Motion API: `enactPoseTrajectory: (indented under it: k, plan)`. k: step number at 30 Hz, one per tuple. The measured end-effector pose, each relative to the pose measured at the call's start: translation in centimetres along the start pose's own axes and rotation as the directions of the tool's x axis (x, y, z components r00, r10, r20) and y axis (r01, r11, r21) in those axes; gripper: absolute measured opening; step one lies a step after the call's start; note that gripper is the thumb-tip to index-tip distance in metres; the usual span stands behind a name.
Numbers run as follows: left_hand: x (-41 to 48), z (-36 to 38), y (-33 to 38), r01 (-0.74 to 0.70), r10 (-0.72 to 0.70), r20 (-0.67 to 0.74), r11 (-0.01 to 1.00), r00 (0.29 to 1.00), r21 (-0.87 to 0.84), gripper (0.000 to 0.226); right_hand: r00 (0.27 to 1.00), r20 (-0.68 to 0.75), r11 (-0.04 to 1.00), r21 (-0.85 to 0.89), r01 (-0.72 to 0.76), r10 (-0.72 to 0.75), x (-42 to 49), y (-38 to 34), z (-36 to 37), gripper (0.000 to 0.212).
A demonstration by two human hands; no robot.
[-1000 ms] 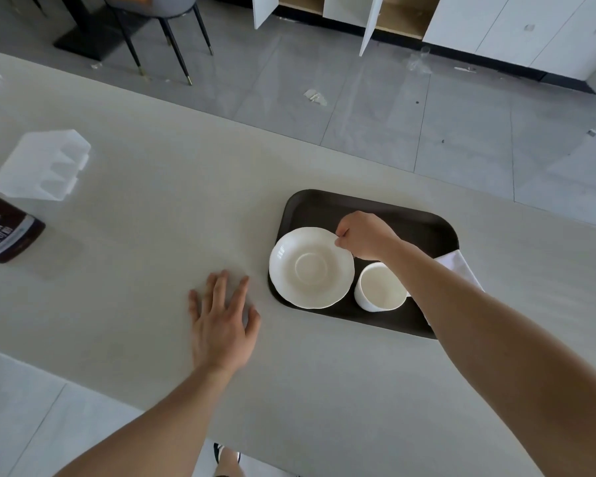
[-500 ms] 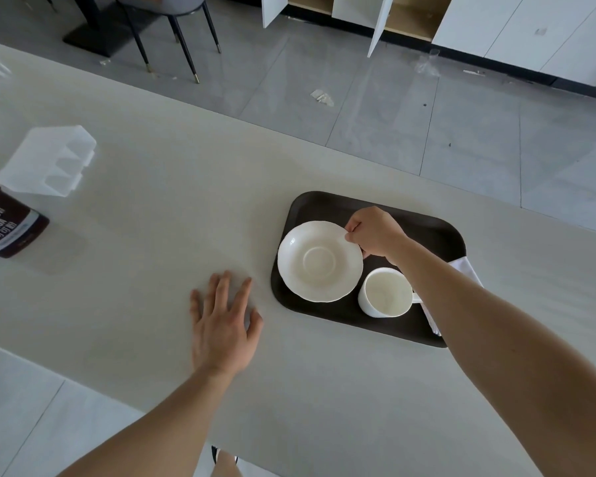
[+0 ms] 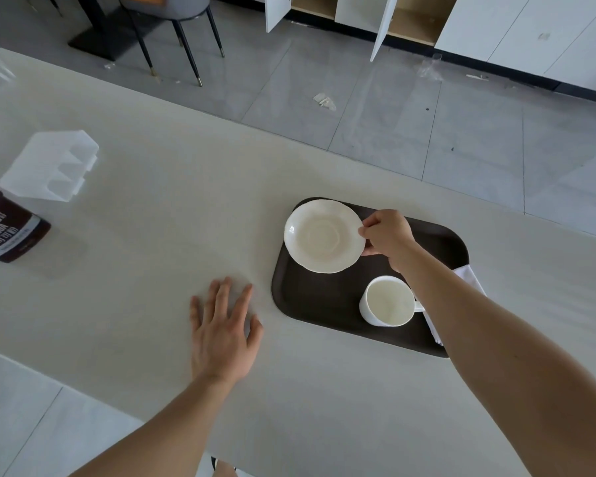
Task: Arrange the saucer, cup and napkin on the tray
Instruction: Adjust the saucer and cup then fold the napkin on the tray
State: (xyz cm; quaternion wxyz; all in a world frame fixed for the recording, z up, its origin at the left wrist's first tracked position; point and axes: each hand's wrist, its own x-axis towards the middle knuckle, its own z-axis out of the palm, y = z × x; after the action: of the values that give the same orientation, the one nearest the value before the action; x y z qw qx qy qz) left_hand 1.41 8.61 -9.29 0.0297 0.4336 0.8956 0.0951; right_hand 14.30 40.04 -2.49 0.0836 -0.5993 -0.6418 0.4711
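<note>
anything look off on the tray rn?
Yes. The napkin is not squarely on the tray: it sticks out past the right edge, mostly hidden under the right forearm. The saucer, pinched at its rim by the right hand, overhangs the far left corner. The cup stands upright; no spills.

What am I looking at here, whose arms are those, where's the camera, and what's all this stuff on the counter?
There is no machine: a person wears a camera on the head, looking down at their own arms. The left hand rests flat on the pale table. The right hand pinches the rim of a white saucer over a dark tray. An empty white cup stands on the tray, and a white napkin peeks out beside the arm. Far left sit a cocoa container and a clear plastic holder.
</note>
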Motion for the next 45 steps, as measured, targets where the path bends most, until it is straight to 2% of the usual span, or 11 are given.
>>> enactPoseTrajectory:
  k: [8,18,45]
  plan:
    - [0.03,-0.13,0.06,-0.002,0.002,0.009,1.0,1.0,0.0,0.055,0.996,0.031,0.978,0.186,-0.089,0.085,-0.17,0.58,-0.12,0.009]
    - [0.01,-0.57,0.2,0.004,-0.004,0.022,1.0,1.0,-0.002,0.056,0.988,0.05,0.95,0.271,-0.156,0.148,-0.25,1.03,0.1,0.008]
    - [-0.06,-0.15,0.01,0.006,-0.006,0.011,1.0,1.0,-0.011,0.055,0.974,0.152,0.919,0.336,-0.208,0.166,-0.46,0.83,-0.11,0.011]
